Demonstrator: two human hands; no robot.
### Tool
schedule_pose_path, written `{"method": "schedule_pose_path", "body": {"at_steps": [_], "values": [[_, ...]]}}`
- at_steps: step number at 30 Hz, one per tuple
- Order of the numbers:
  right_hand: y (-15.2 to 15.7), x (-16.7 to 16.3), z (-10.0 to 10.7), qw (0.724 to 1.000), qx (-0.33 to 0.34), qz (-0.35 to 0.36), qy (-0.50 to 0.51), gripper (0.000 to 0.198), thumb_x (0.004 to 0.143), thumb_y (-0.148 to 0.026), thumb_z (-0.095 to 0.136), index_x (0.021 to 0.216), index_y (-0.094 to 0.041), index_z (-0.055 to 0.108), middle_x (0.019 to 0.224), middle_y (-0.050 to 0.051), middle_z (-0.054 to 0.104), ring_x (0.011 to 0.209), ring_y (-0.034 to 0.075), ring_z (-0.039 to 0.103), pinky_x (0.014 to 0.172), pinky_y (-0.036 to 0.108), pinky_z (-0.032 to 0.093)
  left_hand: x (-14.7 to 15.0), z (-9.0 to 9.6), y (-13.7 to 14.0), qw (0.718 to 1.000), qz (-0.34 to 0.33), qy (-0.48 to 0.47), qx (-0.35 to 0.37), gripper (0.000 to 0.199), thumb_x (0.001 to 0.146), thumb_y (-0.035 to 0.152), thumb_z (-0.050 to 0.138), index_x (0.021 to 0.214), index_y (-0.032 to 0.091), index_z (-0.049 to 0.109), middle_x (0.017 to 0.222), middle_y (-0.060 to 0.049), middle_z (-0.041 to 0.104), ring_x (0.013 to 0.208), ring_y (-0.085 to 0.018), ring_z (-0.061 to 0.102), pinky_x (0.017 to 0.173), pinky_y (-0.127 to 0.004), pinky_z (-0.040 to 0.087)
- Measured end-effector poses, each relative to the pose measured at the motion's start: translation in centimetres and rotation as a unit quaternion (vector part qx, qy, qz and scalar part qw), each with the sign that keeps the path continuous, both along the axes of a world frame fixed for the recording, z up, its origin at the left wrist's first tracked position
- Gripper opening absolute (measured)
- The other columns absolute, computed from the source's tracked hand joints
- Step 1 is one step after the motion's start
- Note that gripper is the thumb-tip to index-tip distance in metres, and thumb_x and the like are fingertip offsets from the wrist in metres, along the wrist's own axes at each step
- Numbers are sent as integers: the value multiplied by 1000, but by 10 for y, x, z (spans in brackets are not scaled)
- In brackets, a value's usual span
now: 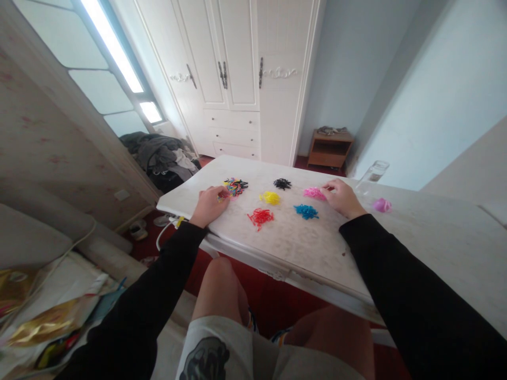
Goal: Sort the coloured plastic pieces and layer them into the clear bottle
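Note:
My left hand rests at the near left edge of a mixed pile of colourful rubber bands, its fingertips drawn together. At the right side of a pink rubber band pile, my right hand has thumb and forefinger pinched. What either pinch holds is too small to make out. Between the hands lie separate piles of black rubber bands, yellow rubber bands, red rubber bands and blue rubber bands.
The piles lie on a white table. Beyond my right hand are a clear glass jar and a purple object. A white cable hangs at the table's left edge. Behind stand a wardrobe and a small wooden cabinet.

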State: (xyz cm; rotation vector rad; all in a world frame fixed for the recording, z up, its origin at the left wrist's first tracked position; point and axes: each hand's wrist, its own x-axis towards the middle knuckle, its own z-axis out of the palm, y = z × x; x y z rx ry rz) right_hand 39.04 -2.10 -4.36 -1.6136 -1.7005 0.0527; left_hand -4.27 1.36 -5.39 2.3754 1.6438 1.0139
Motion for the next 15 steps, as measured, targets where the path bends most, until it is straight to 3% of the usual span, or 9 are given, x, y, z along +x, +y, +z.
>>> {"method": "schedule_pose_path", "body": {"at_steps": [8, 15], "values": [[1, 2, 0, 1000, -10, 9, -15, 14, 83, -29, 62, 77, -20, 69, 94, 11, 71, 94, 27, 66, 92, 42, 53, -2, 1, 3, 1000, -6, -10, -11, 23, 88, 25, 60, 103, 20, 78, 99, -9, 77, 100, -27, 68, 94, -42, 49], [1, 2, 0, 1000, -12, 17, -19, 15, 84, -30, 62, 76, -20, 69, 93, 11, 71, 93, 27, 66, 89, 41, 53, -1, 4, 2, 999, -18, -32, -12, 18, 90, 26, 59, 93, 21, 75, 97, -9, 75, 98, -27, 67, 97, -41, 51]]}}
